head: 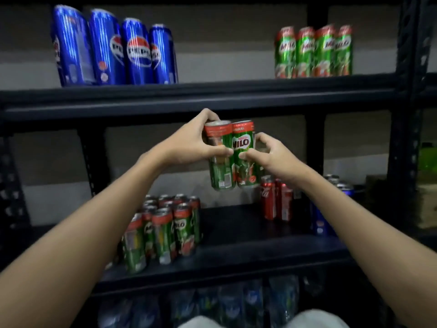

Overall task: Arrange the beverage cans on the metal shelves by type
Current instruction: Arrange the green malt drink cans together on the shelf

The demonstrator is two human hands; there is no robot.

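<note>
I see both arms stretched forward: my left hand [189, 140] grips one Milo can [218, 157], my right hand [267, 155] pinches the touching second Milo can [244, 155], both cans upright.

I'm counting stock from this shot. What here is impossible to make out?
- Head view, cola cans: the right forearm covers part of the group, so no count.
- Blue can beside them: mostly hidden by that forearm, label unreadable.
- Bottles under the lower shelf: dark and blurred, brand unclear.
- Pepsi cans: motion-blurred small print.
</note>
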